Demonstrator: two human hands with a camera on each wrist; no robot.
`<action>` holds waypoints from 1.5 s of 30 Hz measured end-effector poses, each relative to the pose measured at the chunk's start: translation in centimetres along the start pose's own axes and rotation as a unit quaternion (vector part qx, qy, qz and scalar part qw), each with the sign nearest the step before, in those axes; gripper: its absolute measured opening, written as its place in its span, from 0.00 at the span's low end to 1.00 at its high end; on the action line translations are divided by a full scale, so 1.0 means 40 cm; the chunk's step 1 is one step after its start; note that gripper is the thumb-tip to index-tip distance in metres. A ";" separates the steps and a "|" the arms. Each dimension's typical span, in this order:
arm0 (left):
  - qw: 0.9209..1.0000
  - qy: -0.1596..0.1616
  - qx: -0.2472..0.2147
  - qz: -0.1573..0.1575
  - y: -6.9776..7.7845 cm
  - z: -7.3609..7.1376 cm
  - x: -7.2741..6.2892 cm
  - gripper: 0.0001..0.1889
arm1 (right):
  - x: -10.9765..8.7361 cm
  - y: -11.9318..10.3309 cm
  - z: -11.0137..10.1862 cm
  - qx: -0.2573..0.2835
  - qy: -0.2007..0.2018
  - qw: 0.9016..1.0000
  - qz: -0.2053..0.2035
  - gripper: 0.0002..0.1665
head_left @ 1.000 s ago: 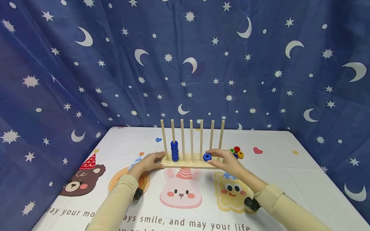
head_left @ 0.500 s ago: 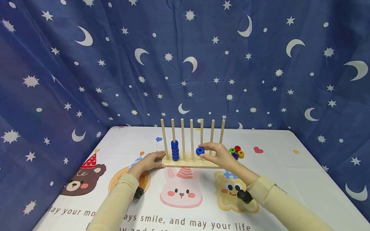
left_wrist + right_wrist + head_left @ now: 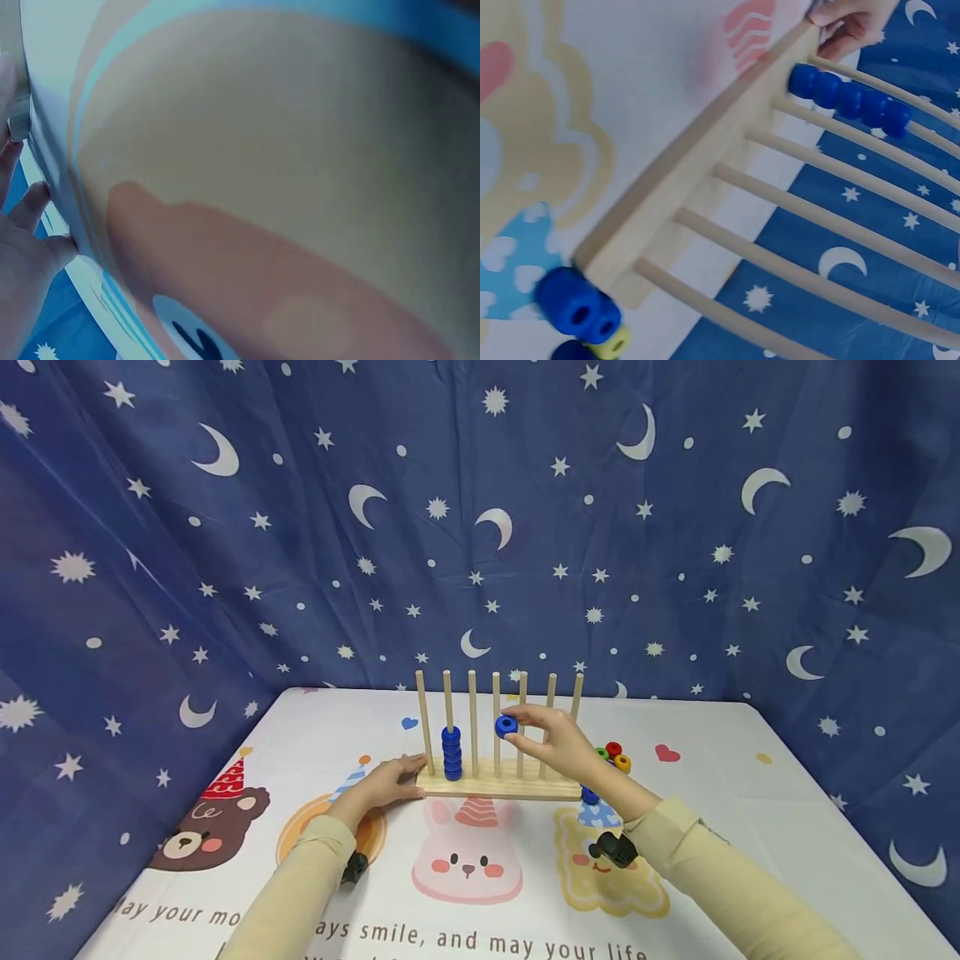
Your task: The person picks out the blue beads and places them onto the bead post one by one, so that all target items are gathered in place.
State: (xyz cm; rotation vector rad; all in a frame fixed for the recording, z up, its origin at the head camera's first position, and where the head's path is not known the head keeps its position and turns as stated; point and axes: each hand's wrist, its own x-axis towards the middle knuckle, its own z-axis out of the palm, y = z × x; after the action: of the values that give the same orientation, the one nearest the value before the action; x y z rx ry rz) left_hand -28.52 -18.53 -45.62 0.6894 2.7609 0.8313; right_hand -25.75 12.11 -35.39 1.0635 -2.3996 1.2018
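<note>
A wooden peg stand (image 3: 491,787) with a row of upright pegs sits on the table. Several blue beads (image 3: 452,756) are stacked on its second peg from the left, also seen in the right wrist view. My left hand (image 3: 381,783) holds the left end of the base, thumb at the front and fingers behind. Between thumb and fingertips my right hand (image 3: 564,745) pinches another blue bead (image 3: 504,732), raised in front of the middle pegs; its hole faces the camera. In the right wrist view the right hand is not visible.
Loose beads lie by the stand's right end, among them a red bead (image 3: 613,749), a yellow bead (image 3: 622,764) and a blue bead (image 3: 590,795); my right arm partly covers them. A printed white cloth (image 3: 720,827) covers the table, and a starry blue curtain (image 3: 420,552) hangs behind.
My right hand has lifted the blue bead up and leftward from near the base at the right to about mid-peg height. The left hand stays at the base's left end.
</note>
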 end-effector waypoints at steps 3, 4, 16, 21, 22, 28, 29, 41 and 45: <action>1.000 0.002 -0.007 0.000 -0.001 0.005 0.000 0.34 | 0.012 -0.006 -0.004 0.009 0.009 1.000 -0.001 0.20; 1.000 0.002 -0.005 0.000 -0.001 0.007 0.001 0.34 | 0.016 -0.008 -0.006 0.011 0.012 1.000 0.001 0.20; 1.000 0.009 0.000 -0.004 0.004 0.009 -0.004 0.34 | 0.088 -0.041 0.001 0.028 0.017 0.999 -0.002 0.21; 1.000 0.009 0.002 -0.001 0.001 0.013 -0.002 0.34 | 0.106 -0.044 0.010 0.040 0.030 0.999 -0.007 0.20; 1.000 0.010 0.005 0.000 0.000 0.012 -0.002 0.34 | 0.111 -0.045 0.012 0.042 0.031 0.999 -0.009 0.20; 1.000 0.011 0.007 0.001 -0.003 0.006 -0.003 0.34 | 0.136 -0.053 0.023 0.049 0.028 0.998 -0.007 0.21; 1.000 0.012 0.004 0.000 -0.001 0.004 -0.003 0.34 | 0.140 -0.055 0.024 0.049 0.028 0.998 -0.008 0.21; 1.000 0.011 0.000 -0.029 0.001 0.001 0.000 0.34 | 0.208 -0.076 0.028 0.089 0.020 0.996 0.002 0.21; 1.000 0.014 -0.006 -0.026 -0.001 0.005 0.000 0.33 | 0.219 -0.071 0.031 0.087 0.010 0.996 0.015 0.21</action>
State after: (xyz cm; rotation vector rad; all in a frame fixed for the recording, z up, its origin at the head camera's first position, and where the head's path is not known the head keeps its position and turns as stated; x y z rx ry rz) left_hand -28.47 -18.47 -45.82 0.6056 2.7828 0.8515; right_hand -29.78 5.67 -30.02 1.0618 -2.3391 1.4464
